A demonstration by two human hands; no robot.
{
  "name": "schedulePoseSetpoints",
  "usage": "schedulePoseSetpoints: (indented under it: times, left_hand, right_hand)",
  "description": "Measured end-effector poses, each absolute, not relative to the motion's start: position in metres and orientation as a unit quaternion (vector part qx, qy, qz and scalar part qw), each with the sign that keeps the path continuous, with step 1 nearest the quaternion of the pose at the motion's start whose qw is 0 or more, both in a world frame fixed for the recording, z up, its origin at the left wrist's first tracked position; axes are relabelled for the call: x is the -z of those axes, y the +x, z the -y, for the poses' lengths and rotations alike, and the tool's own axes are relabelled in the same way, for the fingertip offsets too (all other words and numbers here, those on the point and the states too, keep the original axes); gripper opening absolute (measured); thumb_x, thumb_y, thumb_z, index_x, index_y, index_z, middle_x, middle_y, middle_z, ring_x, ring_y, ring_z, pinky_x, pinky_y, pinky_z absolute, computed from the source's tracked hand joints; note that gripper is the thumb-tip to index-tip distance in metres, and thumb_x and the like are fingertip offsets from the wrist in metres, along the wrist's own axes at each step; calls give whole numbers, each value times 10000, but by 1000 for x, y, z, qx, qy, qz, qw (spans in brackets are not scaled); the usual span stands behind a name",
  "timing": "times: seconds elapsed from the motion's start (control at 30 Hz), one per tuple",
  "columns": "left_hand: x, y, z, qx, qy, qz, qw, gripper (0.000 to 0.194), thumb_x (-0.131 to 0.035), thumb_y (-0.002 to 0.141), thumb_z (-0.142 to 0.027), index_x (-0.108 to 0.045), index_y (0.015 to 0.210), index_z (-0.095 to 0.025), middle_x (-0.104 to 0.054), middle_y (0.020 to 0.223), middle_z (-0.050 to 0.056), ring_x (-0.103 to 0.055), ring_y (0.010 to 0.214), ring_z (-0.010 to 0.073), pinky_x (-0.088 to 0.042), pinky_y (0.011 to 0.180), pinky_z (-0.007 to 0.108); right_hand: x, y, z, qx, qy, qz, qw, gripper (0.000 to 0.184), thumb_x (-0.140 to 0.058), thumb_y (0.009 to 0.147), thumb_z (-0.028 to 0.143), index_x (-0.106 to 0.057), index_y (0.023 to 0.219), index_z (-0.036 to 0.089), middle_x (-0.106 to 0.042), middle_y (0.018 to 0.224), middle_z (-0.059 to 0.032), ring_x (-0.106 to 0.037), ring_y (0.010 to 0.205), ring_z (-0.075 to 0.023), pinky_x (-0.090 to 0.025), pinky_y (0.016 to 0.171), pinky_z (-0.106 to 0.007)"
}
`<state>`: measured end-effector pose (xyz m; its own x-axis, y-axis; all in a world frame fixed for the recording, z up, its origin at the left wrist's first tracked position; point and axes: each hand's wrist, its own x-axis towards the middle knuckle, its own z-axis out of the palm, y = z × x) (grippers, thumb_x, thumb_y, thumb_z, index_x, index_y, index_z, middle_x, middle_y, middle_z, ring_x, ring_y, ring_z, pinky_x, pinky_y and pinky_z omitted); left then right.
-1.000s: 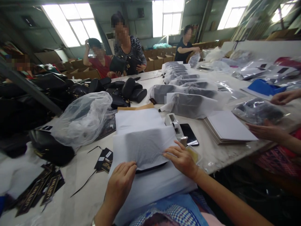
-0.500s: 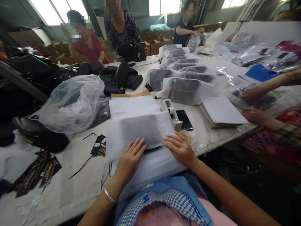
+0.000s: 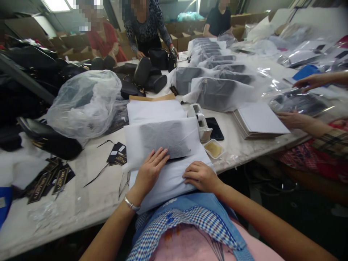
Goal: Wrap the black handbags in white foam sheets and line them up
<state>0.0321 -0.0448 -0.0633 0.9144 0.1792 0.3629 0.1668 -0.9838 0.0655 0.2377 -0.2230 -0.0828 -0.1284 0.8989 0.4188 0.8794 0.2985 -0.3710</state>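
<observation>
In front of me a dark flat-sided item, perhaps a handbag [image 3: 163, 136], lies under thin white tissue paper [image 3: 134, 145]. My left hand [image 3: 152, 168] rests flat on its near edge, fingers stretched out. Closer to my body, my right hand [image 3: 201, 177] has its fingers bent and pressed together on the near part of the tissue paper, which shows creases. Beyond the covered item lies a stack of white sheets [image 3: 154, 108]. A tape dispenser [image 3: 200, 123] stands at its right, next to a black phone [image 3: 214, 128] and a small dish with a yellowish pad [image 3: 214, 149].
Black tags [image 3: 117, 153] and a black bag [image 3: 51, 141] lie left, near a clear plastic bag [image 3: 84, 105]. Several tissue-wrapped bags [image 3: 214, 92] stand in a row beyond. At right are stacked boards [image 3: 261, 119] and a co-worker's hands [image 3: 296, 121]. More people stand across the table.
My right hand has moved from the covered item's right corner down and left onto the near tissue, its fingers now bent. My left hand stays flat on the item. The view has tilted down.
</observation>
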Motion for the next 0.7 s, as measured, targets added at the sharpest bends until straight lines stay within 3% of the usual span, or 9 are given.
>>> schedulePoseSetpoints:
  times: [0.33, 0.47, 0.6, 0.7]
  left_hand:
    - [55, 36, 42, -198, 974, -102, 39, 318, -461, 977, -145, -601, 1260, -184, -536, 1453, 80, -439, 1388, 227, -384, 1157, 470]
    - [52, 36, 41, -199, 974, -99, 35, 304, -479, 974, -154, -602, 1251, -182, -544, 1446, 70, -461, 1371, 226, -398, 1150, 459]
    - [53, 36, 41, -201, 974, -97, 28, 308, -488, 973, -161, -594, 1260, -187, -545, 1444, 70, -469, 1365, 236, -410, 1140, 469]
    - [55, 37, 40, -208, 974, -92, 23, 300, -503, 967, -163, -600, 1250, -184, -550, 1438, 75, -480, 1356, 245, -416, 1133, 476]
  right_hand:
    - [72, 235, 214, -55, -618, 742, 253, 106, -653, 916, 276, -722, 851, 227, -713, 831, -17, -627, 809, -170, -479, 811, -323]
    - [73, 236, 225, 7, -606, 750, 264, 222, -573, 964, 337, -689, 1118, 226, -709, 1146, -69, -630, 1073, -220, -442, 1023, -415]
    - [70, 249, 247, 107, -661, 703, 241, 537, -581, 945, 438, -491, 1420, 205, -505, 1462, -132, -392, 1398, -313, -280, 1169, -545]
    - [73, 271, 258, 159, -766, 585, 215, 610, -574, 935, 467, -462, 1443, 149, -353, 1557, -174, -217, 1471, -375, -202, 1178, -614]
